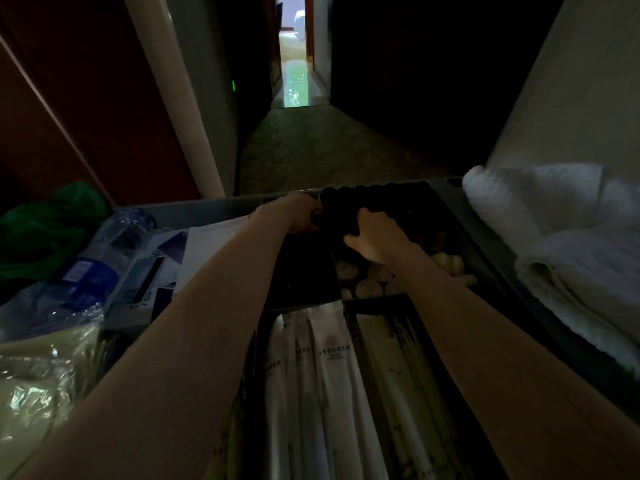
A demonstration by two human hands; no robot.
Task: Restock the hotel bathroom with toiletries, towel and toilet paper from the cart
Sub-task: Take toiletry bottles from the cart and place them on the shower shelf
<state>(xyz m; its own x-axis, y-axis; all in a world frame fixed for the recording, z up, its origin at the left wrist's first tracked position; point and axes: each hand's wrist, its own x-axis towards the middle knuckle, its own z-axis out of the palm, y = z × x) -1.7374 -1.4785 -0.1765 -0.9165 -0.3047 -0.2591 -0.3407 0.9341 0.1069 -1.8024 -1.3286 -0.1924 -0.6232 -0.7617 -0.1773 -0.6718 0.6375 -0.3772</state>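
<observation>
Head camera view, dim light: you stand at the cart (214, 204) in a dark hallway, both bare arms stretched across its top tray. Your left hand (298, 213) and right hand (370, 233) meet on a dark ridged pack (381, 199) in the far compartment, one hand at each side, probably to steady it while you pull something free. The left fingers (313, 216) curl round its left end and grip it. The right fingers bend over its top with the thumb spread wide; it is too dark to tell whether they hold it or only rest there.

Toiletries lie sorted by kind so you can find them by reach. Long white wrapped packets (322, 368) fill the compartments nearest you, and small pale round items (375, 277) sit just under your right wrist. Folded white towels (561, 230) are stacked on the right side. Water bottles (100, 247), boxes (152, 271) and a green bag (52, 216) crowd the left. No toilet paper is visible.
</observation>
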